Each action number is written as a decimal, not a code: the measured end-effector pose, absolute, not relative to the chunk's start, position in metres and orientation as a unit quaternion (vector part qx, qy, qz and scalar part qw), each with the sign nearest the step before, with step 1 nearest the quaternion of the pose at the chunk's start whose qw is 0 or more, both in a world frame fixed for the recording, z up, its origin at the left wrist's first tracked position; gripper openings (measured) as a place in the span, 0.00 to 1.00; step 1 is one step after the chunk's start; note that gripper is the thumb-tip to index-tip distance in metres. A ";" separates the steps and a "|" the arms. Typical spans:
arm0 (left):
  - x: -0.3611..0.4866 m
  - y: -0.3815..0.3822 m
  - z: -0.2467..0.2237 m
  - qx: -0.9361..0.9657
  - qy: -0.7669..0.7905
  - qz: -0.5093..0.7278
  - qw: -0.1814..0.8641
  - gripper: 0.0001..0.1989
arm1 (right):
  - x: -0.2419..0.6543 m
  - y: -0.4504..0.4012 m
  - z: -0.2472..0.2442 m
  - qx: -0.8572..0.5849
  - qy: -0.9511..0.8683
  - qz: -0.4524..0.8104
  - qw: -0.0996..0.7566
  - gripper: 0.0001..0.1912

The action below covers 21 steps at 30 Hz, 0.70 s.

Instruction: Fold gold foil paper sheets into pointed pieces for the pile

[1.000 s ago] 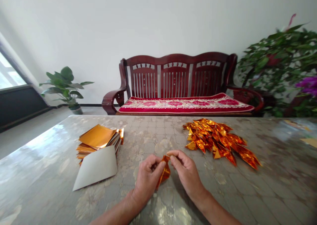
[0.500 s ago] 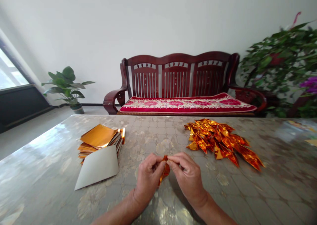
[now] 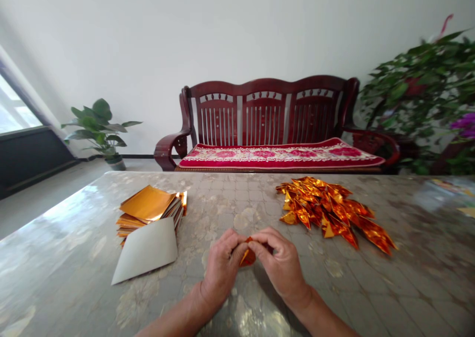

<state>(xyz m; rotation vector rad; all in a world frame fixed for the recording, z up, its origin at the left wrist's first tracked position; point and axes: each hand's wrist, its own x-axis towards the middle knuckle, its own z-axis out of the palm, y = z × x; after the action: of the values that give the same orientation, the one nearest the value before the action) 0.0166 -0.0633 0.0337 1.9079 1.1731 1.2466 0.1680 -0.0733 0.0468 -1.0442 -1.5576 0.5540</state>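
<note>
Between my two hands, over the near middle of the table, is a small piece of shiny orange foil paper (image 3: 248,259). My left hand (image 3: 221,263) pinches its left side between thumb and fingers. The thumb and fingers of my right hand (image 3: 279,264) pinch the upper right side, their tips close to those of the left. Parts of the foil are hidden by the fingers. To the left lies a stack of orange foil sheets (image 3: 148,203), with a pale grey sheet (image 3: 148,253) leaning over its near edge. A pile of folded orange foil pieces (image 3: 330,208) lies to the right.
The patterned table (image 3: 230,193) is glossy. A clear plastic bag (image 3: 441,196) lies at its far right. Behind stands a dark red wooden bench (image 3: 263,112) with a red floral cushion (image 3: 282,155). Potted plants (image 3: 98,124) (image 3: 426,89) flank the bench.
The foil between my hands has turned or folded, and less of its lower end shows below my fingers. Both hands have shifted only slightly, still pinching it.
</note>
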 end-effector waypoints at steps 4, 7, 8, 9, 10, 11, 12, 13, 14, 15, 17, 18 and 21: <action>0.015 -0.064 0.037 0.709 0.446 0.451 0.309 0.15 | 0.168 -0.073 0.047 -0.476 -0.634 0.263 0.550 0.09; 0.012 -0.065 0.038 0.677 0.448 0.455 0.367 0.19 | 0.170 -0.066 0.043 -0.506 -0.537 0.335 0.586 0.12; 0.011 -0.064 0.037 0.661 0.446 0.460 0.391 0.20 | 0.172 -0.063 0.040 -0.513 -0.495 0.356 0.604 0.14; 0.010 -0.064 0.036 0.647 0.443 0.465 0.412 0.21 | 0.174 -0.059 0.038 -0.522 -0.454 0.376 0.616 0.15; 0.009 -0.063 0.034 0.636 0.437 0.470 0.428 0.21 | 0.176 -0.057 0.036 -0.530 -0.416 0.395 0.624 0.16; 0.009 -0.063 0.033 0.629 0.431 0.474 0.440 0.21 | 0.179 -0.054 0.034 -0.534 -0.387 0.414 0.628 0.18; 0.009 -0.062 0.031 0.626 0.423 0.479 0.448 0.19 | 0.180 -0.052 0.033 -0.536 -0.366 0.427 0.629 0.19; 0.009 -0.061 0.030 0.623 0.414 0.483 0.455 0.18 | 0.182 -0.051 0.032 -0.536 -0.351 0.440 0.630 0.19; 0.011 -0.061 0.029 0.621 0.402 0.488 0.463 0.17 | 0.183 -0.050 0.031 -0.534 -0.341 0.450 0.629 0.20; 0.012 -0.060 0.028 0.617 0.391 0.494 0.471 0.17 | 0.184 -0.049 0.031 -0.533 -0.334 0.458 0.628 0.20; 0.015 -0.059 0.026 0.608 0.375 0.506 0.484 0.15 | 0.184 -0.050 0.031 -0.531 -0.325 0.470 0.626 0.20; 0.016 -0.059 0.025 0.604 0.372 0.510 0.486 0.15 | 0.184 -0.050 0.031 -0.530 -0.324 0.474 0.624 0.21; 0.016 -0.057 0.022 0.611 0.377 0.511 0.472 0.12 | 0.182 -0.052 0.031 -0.528 -0.324 0.478 0.622 0.21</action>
<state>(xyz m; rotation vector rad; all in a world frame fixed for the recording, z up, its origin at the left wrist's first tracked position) 0.0158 -0.0569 0.0223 1.4971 0.9231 1.2520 0.1821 -0.0515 0.0310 -1.2133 -0.7452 1.0983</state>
